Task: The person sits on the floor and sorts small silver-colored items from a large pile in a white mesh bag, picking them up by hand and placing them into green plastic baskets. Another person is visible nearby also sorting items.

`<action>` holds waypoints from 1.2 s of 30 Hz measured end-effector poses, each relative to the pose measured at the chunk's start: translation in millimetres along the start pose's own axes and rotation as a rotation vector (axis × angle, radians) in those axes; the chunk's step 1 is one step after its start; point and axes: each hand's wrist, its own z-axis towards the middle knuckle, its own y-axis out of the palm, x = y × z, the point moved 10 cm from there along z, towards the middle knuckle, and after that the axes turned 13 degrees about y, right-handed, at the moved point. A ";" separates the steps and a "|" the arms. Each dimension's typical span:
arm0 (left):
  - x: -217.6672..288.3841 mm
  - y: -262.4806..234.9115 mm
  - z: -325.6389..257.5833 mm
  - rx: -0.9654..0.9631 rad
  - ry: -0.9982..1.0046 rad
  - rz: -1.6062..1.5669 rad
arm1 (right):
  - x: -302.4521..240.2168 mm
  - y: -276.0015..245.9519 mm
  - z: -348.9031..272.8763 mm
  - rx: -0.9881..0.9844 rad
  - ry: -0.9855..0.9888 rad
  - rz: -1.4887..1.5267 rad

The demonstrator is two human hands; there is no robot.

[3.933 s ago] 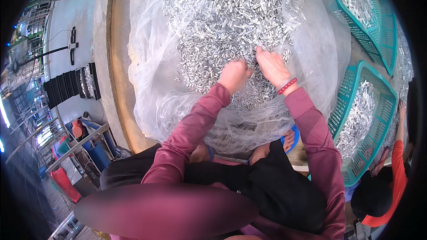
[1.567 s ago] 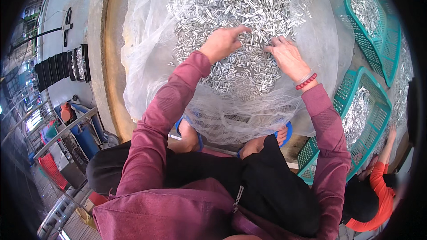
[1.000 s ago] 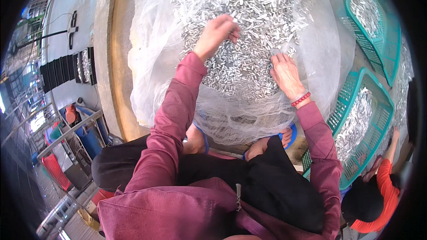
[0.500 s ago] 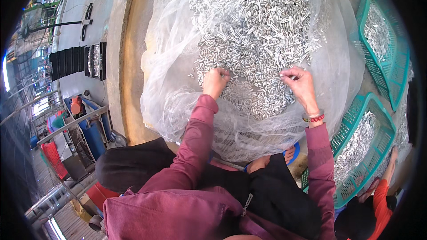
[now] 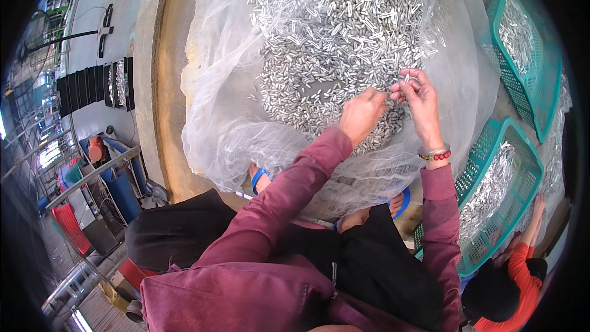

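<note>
The right hand (image 5: 423, 99) pinches 1 small silver piece (image 5: 405, 77) between its fingertips above the heap of small silver pieces (image 5: 344, 43) on the white mesh sheet (image 5: 233, 123). The left hand (image 5: 362, 114) rests curled on the heap; whether it grips anything I cannot tell. The smooth, shiny, slim pieces could slip from the pinch or snag the fine net. 2 teal slatted baskets (image 5: 522, 166) stand nearby.

Maroon long sleeves on both arms; black trousers; blue sandals (image 5: 258, 178); red bead bracelet (image 5: 435, 155) plus clear bangle at right hand (image 5: 423, 101) wrist.
</note>
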 end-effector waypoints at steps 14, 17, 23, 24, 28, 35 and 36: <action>-106.4 -95.6 -13.3 0.060 -0.223 0.405 | -6.6 -7.7 21.8 0.161 -0.018 -0.726; -101.8 -61.0 -16.4 -0.066 -0.184 0.411 | -39.9 41.3 30.7 0.268 -0.454 -1.091; -104.1 -32.3 -24.4 -0.126 -0.223 0.311 | -7.9 96.2 42.5 0.131 -0.420 -1.471; -103.5 -42.0 -24.6 -0.056 -0.224 0.257 | 0.3 98.4 36.4 0.081 -0.389 -1.500; -109.5 -80.5 -22.7 -0.002 -0.285 0.021 | 19.3 89.9 -5.1 -0.083 -0.371 -1.356; -78.8 -84.6 -0.1 0.100 -0.478 -1.065 | 28.3 32.7 4.1 -0.009 -0.019 -0.658; -65.9 -82.1 3.8 0.153 -0.486 -1.395 | 34.7 23.3 7.1 0.029 0.091 -0.577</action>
